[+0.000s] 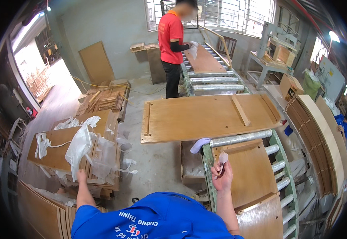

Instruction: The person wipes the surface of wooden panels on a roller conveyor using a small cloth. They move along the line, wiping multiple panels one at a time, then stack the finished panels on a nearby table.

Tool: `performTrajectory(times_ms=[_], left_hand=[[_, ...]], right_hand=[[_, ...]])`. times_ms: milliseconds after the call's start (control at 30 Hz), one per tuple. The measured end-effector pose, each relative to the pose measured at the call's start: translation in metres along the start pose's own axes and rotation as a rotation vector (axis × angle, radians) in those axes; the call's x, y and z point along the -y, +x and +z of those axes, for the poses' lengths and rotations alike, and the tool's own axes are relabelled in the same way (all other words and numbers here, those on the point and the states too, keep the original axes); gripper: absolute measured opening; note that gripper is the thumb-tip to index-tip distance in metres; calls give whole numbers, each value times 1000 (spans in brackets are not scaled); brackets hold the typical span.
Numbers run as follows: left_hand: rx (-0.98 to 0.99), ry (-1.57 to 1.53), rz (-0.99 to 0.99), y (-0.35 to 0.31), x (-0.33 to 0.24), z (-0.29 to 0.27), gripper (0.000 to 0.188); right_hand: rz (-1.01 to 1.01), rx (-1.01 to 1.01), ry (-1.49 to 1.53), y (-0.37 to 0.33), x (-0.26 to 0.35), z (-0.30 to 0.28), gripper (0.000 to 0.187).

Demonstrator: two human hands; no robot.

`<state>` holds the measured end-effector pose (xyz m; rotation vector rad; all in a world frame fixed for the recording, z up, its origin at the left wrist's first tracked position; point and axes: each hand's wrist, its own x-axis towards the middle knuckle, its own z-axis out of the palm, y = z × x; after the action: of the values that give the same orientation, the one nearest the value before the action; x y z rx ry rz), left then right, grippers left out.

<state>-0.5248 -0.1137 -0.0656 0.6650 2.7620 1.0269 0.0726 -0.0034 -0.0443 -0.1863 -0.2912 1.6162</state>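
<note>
At the left, my left hand (81, 175) is closed on the lower end of a crumpled white packing sheet (79, 146). The sheet rises over a stack of brown wooden panels (57, 147). My right hand (222, 177) is raised above the roller conveyor, fingers pinched around a small pale piece (223, 157) whose kind I cannot make out. Beneath that hand a wooden panel (251, 175) with cross battens lies on the rollers. Just beyond it, a long wooden panel (193, 119) with battens and small holes rests across the conveyor.
A lavender cloth (200, 145) hangs at the near roller's end. Beyond, a person in a red shirt (170, 38) handles white material over another panel (205, 59). Curved panels (317, 143) stand at the right. Wood pieces (103, 97) are stacked on the floor, far left.
</note>
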Motion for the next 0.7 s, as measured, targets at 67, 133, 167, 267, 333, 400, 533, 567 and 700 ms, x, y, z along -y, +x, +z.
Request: performTrajectory(times_ms=[67, 133, 167, 267, 333, 400, 533, 567, 700], left_hand=[[-160, -119, -107, -10, 35, -15, 28], [-158, 67, 134, -41, 68, -7, 27], [49, -183, -61, -56, 78, -2, 23], [416, 42, -193, -115, 88, 39, 21], [615, 248, 71, -151, 90, 62, 24], [817, 231, 143, -182, 77, 92, 28], [1042, 231, 307, -216, 66, 108, 29], [1018, 249, 293, -214, 65, 103, 30], [827, 225, 15, -195, 78, 60, 29]], right_hand=[[8, 68, -25, 13, -11, -5, 29], [21, 98, -66, 21, -18, -3, 31], [27, 85, -79, 24, -23, -2, 35], [151, 50, 34, 37, -28, 8, 31], [279, 99, 123, 44, -35, 5, 22], [290, 25, 170, 51, -37, -4, 19], [427, -10, 158, 44, -46, -12, 21], [456, -41, 99, 43, -48, -12, 24], [497, 96, -41, 39, -56, -19, 19]])
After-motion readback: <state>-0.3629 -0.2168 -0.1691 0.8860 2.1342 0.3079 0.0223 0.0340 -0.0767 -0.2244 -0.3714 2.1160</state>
